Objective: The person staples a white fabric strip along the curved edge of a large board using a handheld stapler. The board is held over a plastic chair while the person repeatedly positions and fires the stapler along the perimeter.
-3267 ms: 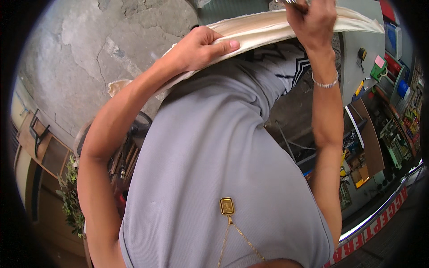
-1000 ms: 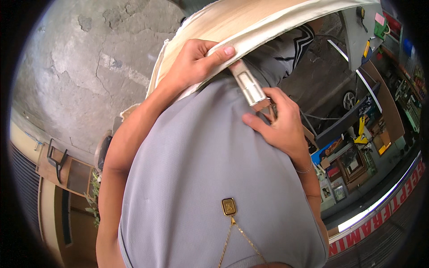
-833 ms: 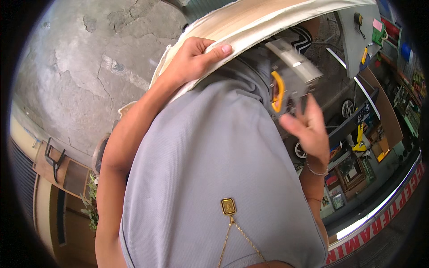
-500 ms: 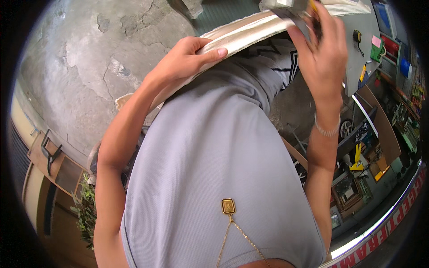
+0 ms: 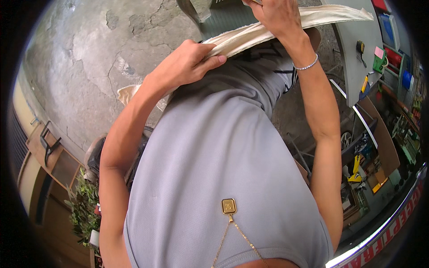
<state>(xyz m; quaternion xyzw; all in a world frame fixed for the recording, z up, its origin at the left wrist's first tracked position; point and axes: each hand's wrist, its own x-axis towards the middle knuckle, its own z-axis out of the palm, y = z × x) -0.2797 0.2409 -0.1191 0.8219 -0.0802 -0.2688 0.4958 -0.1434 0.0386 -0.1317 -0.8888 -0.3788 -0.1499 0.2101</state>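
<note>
Nearest the viewpoint, a grey shirt [image 5: 201,156] covers the person's torso, with a rectangular gold pendant [image 5: 229,206] lying on it from a thin gold chain [image 5: 221,243]. The left hand [image 5: 194,62] is closed on a long cream cloth [image 5: 248,39], the thumb at its near edge and the other fingertips hidden. The right hand [image 5: 279,20] is over the same cloth, farther along; its fingertips are cut off by the upper limit of view, so whether it grips anything cannot be determined. A pale bracelet [image 5: 307,64] encircles the right wrist. The cloth runs above the patterned shorts [image 5: 268,62], one end showing beyond the left forearm, the other overlapping the grey counter [image 5: 348,35] at right; contact there cannot be confirmed. A tape measure [image 5: 360,46] lies on the counter, and a yellow-handled tool [image 5: 364,84] is at its edge. Farther off at left are noted cracked concrete floor [image 5: 103,53], a leafy plant [image 5: 82,205] and a black angular item [image 5: 48,149] on a wooden panel [image 5: 35,145]
</note>
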